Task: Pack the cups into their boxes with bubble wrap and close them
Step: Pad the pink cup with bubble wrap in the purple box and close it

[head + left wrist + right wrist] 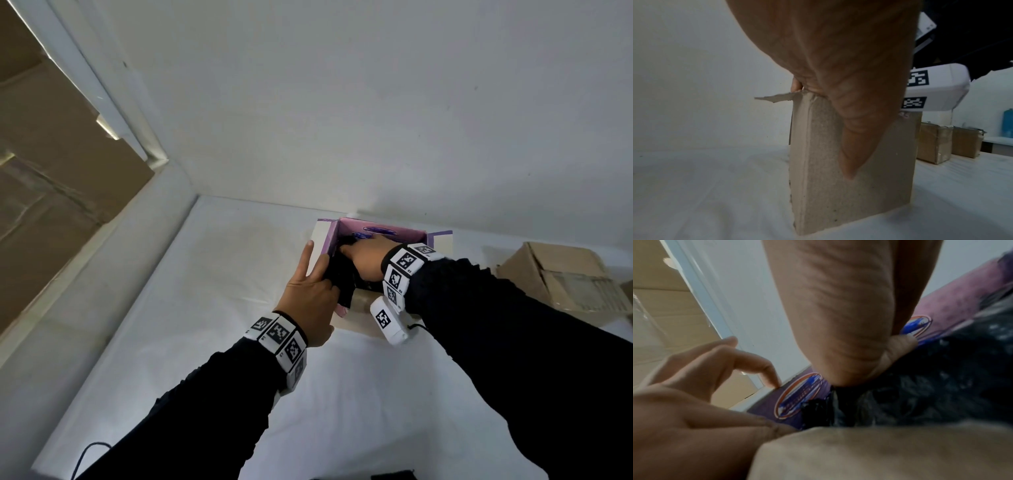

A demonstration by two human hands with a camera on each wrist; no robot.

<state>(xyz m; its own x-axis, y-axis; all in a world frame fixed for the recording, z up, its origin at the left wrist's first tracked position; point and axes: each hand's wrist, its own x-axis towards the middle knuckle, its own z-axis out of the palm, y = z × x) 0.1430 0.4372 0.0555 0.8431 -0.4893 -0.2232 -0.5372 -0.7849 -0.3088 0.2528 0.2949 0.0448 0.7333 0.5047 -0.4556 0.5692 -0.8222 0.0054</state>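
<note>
A small cardboard box [383, 236] with purple printed flaps stands open on the white table; the left wrist view shows its plain brown front wall [838, 186]. Black bubble wrap [339, 274] fills it, and the cup is hidden. My left hand [308, 294] holds the near-left corner, its thumb [849, 129] lying down the front wall and two fingers straight along the left flap. My right hand [363, 260] reaches into the box from the right, with its fingers [900, 344] bent down into the wrap [931, 378]. A small pinkish bit shows below the wrap; I cannot tell what it is.
Brown cardboard boxes [561, 281] sit on the table to the right, also seen from the left wrist [935, 142], with a blue bottle [1008, 125] beyond. A white wall rises right behind the box. Large cardboard [51, 171] stands at far left. A black cable [89, 452] lies near me.
</note>
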